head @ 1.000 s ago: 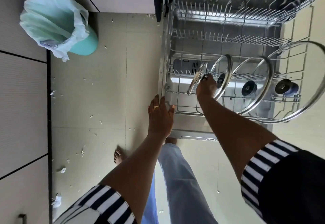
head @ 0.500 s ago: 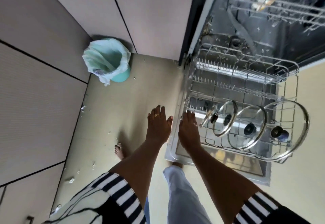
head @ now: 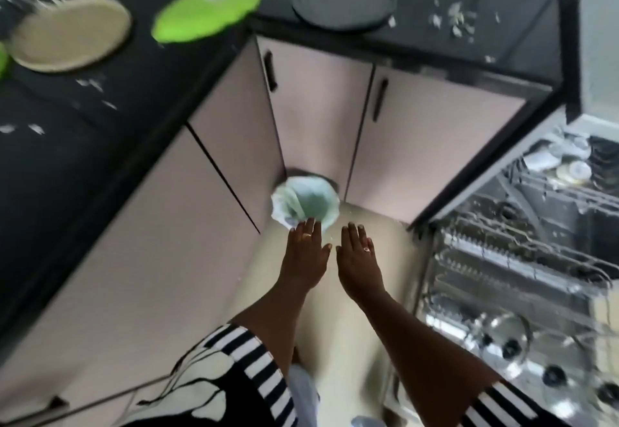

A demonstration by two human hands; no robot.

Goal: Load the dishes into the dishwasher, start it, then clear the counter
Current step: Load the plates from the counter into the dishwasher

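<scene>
Counter, black L-shaped worktop [head: 50, 158]: far and left, littered with scraps.
Dishwasher, open steel wire racks [head: 485, 249]: right; glass lids [head: 505, 339] stand in the near rack.
Dark grey round plate [head: 341, 1]: far, at the counter's edge. Probably stiff, breakable, slick; grip by the rim.
Beige round plate [head: 67, 34]: far left, same handling.
Left hand [head: 306, 252], right hand [head: 356, 256]: fingers straight, empty, between counter and dishwasher.

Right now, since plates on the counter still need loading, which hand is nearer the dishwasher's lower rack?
Right. The right hand is just left of the rack, not touching it; the left hand is farther left, by the bin.
</scene>
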